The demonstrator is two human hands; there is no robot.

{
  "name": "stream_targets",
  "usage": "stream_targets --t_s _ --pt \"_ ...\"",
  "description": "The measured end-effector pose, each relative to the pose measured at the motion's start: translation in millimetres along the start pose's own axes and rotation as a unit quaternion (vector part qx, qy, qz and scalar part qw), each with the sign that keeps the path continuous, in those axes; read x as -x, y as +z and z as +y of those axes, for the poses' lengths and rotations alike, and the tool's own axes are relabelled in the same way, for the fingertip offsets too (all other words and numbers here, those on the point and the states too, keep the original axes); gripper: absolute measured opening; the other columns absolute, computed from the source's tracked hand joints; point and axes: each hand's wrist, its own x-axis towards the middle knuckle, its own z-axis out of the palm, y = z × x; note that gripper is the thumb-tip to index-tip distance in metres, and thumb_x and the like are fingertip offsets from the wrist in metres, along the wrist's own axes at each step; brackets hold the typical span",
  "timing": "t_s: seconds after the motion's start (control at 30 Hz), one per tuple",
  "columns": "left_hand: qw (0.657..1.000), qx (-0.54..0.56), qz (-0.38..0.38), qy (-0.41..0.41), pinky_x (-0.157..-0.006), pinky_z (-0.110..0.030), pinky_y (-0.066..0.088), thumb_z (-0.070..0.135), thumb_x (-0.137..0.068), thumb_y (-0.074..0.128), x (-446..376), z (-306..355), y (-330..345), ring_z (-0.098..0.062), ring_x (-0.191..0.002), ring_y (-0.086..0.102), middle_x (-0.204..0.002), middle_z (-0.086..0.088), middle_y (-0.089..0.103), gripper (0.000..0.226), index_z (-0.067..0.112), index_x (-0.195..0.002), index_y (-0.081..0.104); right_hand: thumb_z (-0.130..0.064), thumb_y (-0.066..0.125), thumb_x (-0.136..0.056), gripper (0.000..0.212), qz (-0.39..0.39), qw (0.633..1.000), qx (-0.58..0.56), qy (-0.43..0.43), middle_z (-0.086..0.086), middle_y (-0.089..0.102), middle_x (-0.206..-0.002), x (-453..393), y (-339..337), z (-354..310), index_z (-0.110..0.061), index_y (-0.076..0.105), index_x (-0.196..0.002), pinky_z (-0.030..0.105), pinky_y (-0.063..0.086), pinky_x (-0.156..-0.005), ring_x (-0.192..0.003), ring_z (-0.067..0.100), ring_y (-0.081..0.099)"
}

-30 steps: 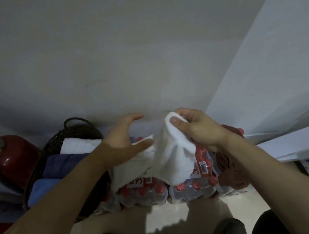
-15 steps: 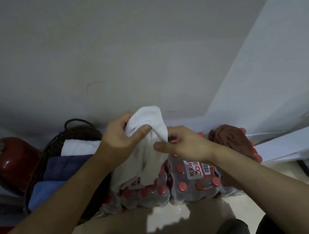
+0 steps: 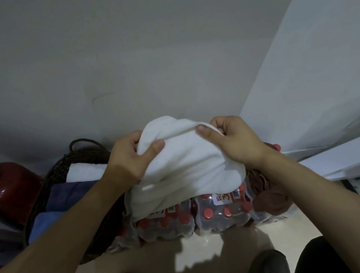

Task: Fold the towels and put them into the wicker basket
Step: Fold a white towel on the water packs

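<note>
I am holding the white towel up at the centre of the frame, my left hand pinching its left side with thumb over the cloth, my right hand gripping its top edge at the right, thumb pressed on the fold. The towel's lower edge is draping onto the shrink-wrapped packs of red-capped bottles just below it. The wicker basket is sitting at the left of the frame, just beside the packs, and is holding a white folded towel against its far rim and blue towels nearer me. A brown towel is lying crumpled at the right end of the packs. A red fire extinguisher is crowding the basket's left side. Bare floor is lying open between the packs and my shoes.
</note>
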Motion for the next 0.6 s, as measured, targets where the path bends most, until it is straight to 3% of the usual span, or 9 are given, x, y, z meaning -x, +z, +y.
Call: stream_targets --t_s 0.1,0.2,0.27,0.37,0.43,0.5,0.53,0.6 --pt "0.990 0.048 -0.110 -0.075 -0.063 -0.016 0.048 0.035 -0.075 0.080 2.5 -17.0 17.5 -0.014 -0.075 0.055 -0.091 -0.003 0.061 0.045 0.012 -0.108 0.059 -0.045 0.058 -0.096 0.047 0.043 0.998 -0.032 0.010 0.003 0.039 -0.060 2.8 -14.5 2.4 -0.012 0.047 -0.064 0.025 0.031 -0.049 -0.054 0.013 0.038" --pt "0.956 -0.159 -0.223 -0.107 -0.072 -0.008 0.041 0.040 -0.076 0.079 8.6 -59.3 31.5 -0.012 -0.096 0.052 -0.116 -0.002 0.053 0.067 0.013 -0.129 0.047 -0.041 0.054 -0.099 0.047 0.092 0.995 0.021 0.021 0.002 0.038 -0.060 6.3 -37.0 11.0 -0.013 0.045 -0.063 0.030 0.030 -0.054 -0.057 0.014 0.038" --pt "0.916 -0.304 -0.237 -0.108 -0.090 -0.022 0.041 0.045 -0.079 0.075 11.7 -89.1 33.7 -0.021 -0.113 0.048 -0.129 -0.008 0.047 0.072 0.011 -0.135 0.043 -0.037 0.051 -0.100 0.043 0.105 0.985 0.129 0.036 -0.001 0.053 -0.063 10.2 -53.6 21.7 -0.009 0.054 -0.068 0.032 0.036 -0.060 -0.063 0.017 0.050" --pt "0.863 -0.404 -0.264 -0.147 -0.109 -0.037 0.033 0.053 -0.086 0.062 16.5 -122.1 32.0 -0.033 -0.134 0.031 -0.148 -0.016 0.032 0.085 0.004 -0.147 0.028 -0.029 0.048 -0.101 0.027 0.107 0.959 0.247 0.092 0.010 0.067 -0.092 17.1 -76.3 36.0 -0.009 0.066 -0.099 0.030 0.035 -0.071 -0.094 0.031 0.060" --pt "0.872 -0.367 -0.266 -0.187 -0.111 -0.041 0.032 0.057 -0.087 0.057 23.1 -132.7 30.7 -0.035 -0.139 0.027 -0.154 -0.016 0.026 0.090 0.006 -0.151 0.018 -0.022 0.046 -0.101 0.026 0.115 0.939 0.299 0.124 0.019 0.066 -0.106 20.2 -88.9 43.4 -0.004 0.063 -0.107 0.030 0.032 -0.072 -0.103 0.038 0.057" --pt "0.897 -0.316 -0.253 -0.179 -0.108 -0.040 0.036 0.054 -0.087 0.061 31.4 -137.7 33.8 -0.032 -0.135 0.035 -0.150 -0.014 0.034 0.091 0.009 -0.152 0.017 -0.019 0.044 -0.101 0.029 0.106 0.921 0.340 0.158 0.024 0.063 -0.116 22.6 -96.6 49.2 0.001 0.061 -0.112 0.033 0.033 -0.074 -0.107 0.041 0.056" --pt "0.904 -0.304 -0.252 -0.163 -0.107 -0.039 0.039 0.050 -0.088 0.062 35.4 -139.2 36.9 -0.031 -0.131 0.041 -0.147 -0.013 0.039 0.086 0.009 -0.151 0.021 -0.020 0.044 -0.101 0.030 0.090 0.915 0.351 0.178 0.024 0.062 -0.121 24.1 -97.8 51.0 -0.001 0.061 -0.117 0.033 0.035 -0.077 -0.111 0.041 0.055" --pt "0.907 -0.322 -0.240 -0.123 -0.096 -0.037 0.047 0.042 -0.091 0.060 39.8 -142.7 43.4 -0.027 -0.113 0.055 -0.130 -0.012 0.057 0.057 0.008 -0.135 0.047 -0.022 0.046 -0.101 0.032 0.039 0.909 0.360 0.208 0.020 0.061 -0.127 28.3 -95.7 51.8 -0.005 0.062 -0.123 0.032 0.037 -0.081 -0.116 0.038 0.055"
